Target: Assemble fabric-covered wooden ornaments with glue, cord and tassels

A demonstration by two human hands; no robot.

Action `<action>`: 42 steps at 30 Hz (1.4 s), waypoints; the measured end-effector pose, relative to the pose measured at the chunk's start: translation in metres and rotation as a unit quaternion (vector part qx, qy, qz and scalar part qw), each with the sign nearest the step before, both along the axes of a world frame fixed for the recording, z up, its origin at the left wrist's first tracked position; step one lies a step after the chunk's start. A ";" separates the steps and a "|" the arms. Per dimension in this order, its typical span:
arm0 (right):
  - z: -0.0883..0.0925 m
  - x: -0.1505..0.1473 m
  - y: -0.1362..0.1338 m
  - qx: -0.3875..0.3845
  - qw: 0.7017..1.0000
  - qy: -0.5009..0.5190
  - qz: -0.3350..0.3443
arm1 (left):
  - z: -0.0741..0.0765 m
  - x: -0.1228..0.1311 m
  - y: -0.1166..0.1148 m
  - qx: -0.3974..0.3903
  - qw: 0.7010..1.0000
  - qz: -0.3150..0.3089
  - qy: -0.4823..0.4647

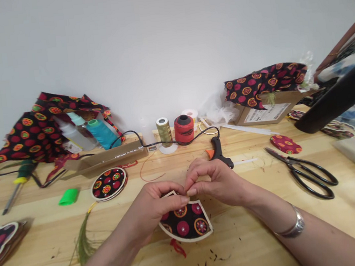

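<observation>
Here, left hand [159,202] and right hand [214,182] clamp patterned fabric [185,221]; a cardboard box [104,159] holds bottles [74,133] and blue thread [103,134].

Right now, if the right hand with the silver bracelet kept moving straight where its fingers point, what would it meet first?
The right hand would probably meet the left hand first, at the fingertips pinching the cream-edged black fabric fan piece; depth is unclear.

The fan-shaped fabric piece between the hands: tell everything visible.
The fan-shaped fabric piece is black cloth printed with red discs and orange-ringed medallions, framed by a card-like cream border. Its wide curved edge lies toward the wearer; the left hand and right hand pinch its narrow end, hiding that part. A red scrap shows beneath it.
</observation>
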State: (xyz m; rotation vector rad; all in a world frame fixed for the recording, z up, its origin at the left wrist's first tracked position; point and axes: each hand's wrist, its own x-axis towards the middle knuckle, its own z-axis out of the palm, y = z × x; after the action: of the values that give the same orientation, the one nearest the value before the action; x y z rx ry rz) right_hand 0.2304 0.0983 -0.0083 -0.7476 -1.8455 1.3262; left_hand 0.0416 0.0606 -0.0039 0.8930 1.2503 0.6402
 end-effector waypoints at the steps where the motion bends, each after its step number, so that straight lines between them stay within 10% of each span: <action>1: 0.000 0.000 0.000 0.001 1.000 0.001 -0.001 | 0.000 0.000 0.000 0.000 1.000 0.000 0.000; 26: 0.005 -0.002 -0.005 0.115 0.988 -0.104 -0.006 | 0.001 -0.001 -0.001 -0.001 1.000 0.001 -0.005; 42: 0.003 0.000 -0.004 0.047 0.998 -0.049 -0.001 | 0.001 -0.001 0.000 -0.004 1.000 0.016 -0.006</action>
State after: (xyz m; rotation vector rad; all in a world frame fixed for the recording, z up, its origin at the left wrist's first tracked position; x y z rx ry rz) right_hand 0.2301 0.0941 -0.0055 -0.7763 -1.9701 1.2110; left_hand 0.0407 0.0609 -0.0025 0.8627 1.2582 0.6645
